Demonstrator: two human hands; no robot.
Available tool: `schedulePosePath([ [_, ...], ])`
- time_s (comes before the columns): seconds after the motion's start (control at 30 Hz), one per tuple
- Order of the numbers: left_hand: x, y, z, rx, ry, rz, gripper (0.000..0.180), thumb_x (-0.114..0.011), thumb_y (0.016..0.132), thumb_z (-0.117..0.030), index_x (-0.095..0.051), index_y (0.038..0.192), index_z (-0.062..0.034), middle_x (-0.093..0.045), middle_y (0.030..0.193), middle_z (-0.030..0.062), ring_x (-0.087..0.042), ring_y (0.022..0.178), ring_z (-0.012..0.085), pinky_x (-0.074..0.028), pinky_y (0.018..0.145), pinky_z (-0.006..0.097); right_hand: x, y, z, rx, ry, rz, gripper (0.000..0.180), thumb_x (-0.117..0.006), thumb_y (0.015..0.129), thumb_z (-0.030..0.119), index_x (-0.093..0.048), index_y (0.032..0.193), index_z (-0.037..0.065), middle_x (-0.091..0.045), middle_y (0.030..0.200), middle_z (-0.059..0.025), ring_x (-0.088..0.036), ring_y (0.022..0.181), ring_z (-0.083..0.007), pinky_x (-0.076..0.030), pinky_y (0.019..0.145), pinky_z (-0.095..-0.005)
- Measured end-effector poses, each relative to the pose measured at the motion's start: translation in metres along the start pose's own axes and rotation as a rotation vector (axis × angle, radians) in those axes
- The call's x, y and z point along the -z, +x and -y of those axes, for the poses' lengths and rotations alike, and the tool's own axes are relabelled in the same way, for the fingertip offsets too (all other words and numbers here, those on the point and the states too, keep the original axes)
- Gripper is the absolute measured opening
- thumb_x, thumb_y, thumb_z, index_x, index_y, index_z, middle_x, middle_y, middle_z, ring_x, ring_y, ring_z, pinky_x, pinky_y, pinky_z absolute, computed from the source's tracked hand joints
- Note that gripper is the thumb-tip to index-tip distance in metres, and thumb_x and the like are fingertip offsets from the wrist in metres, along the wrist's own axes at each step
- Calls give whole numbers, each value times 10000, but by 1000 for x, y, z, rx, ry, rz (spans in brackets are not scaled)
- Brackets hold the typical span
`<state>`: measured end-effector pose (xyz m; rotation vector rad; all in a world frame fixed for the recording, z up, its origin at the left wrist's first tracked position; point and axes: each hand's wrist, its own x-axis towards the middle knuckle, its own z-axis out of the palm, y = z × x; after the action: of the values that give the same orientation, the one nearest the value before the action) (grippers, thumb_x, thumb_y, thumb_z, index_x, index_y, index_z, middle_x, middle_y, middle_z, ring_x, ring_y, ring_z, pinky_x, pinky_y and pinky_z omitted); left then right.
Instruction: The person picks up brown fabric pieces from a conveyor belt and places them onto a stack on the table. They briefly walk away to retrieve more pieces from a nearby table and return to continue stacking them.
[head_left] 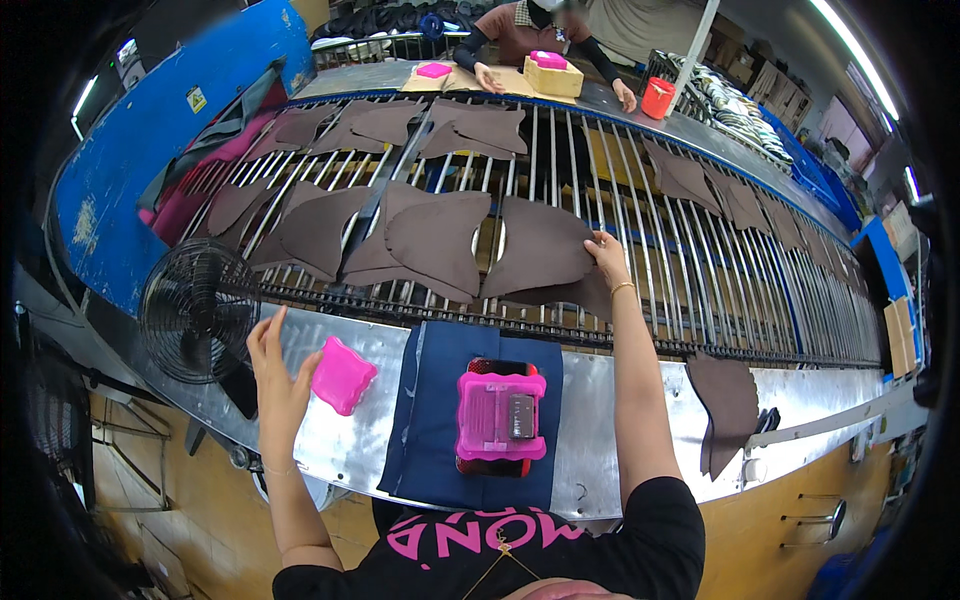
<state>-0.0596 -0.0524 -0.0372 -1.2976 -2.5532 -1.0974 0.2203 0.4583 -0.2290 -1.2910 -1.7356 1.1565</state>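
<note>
My right hand (610, 262) reaches over the metal roller rack and pinches the right edge of a dark brown, curved sheet piece (540, 245). Another brown piece (575, 292) shows partly beneath it. Fingers apart, my left hand (278, 375) is raised over the near metal table, holding nothing. Beside it lies a flat pink plate (345, 376) with wavy edges. Between my arms, a pink wavy-edged frame (482, 418) with a small dark block (522, 416) on it sits on a red and black base, on a dark blue cloth (425, 440).
Several brown pieces (430, 235) lie on the rack (640, 230). A black fan (200, 310) stands left; brown pieces (722, 410) hang over the table's edge at right. Across the rack, a person (530, 40) works beside a pink-topped block (552, 75) and red bucket (657, 98).
</note>
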Motion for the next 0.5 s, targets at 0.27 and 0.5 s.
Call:
schedulePosePath([
  [0.27,-23,-2,6,-28,-59,31,659,-678,843,-243,-374,1411,-104,-356,1331,170,-407,1222,311,-306,1044,400,51,-101,28,221,35,-292,352,-689,817,116,-601,1149,36,-620,1142,-108,-616,1023,-219,-483,890,-329],
  [0.5,-55,-4,8,-46,-90,169,658,-643,877,-295,-338,1439,-139,-355,1358,147,-427,1216,306,-352,991,438,209,-299,-37,-356,-850,-1047,469,-730,761,319,-591,1174,147,-553,1156,-126,-528,1046,-362,-458,852,-471],
])
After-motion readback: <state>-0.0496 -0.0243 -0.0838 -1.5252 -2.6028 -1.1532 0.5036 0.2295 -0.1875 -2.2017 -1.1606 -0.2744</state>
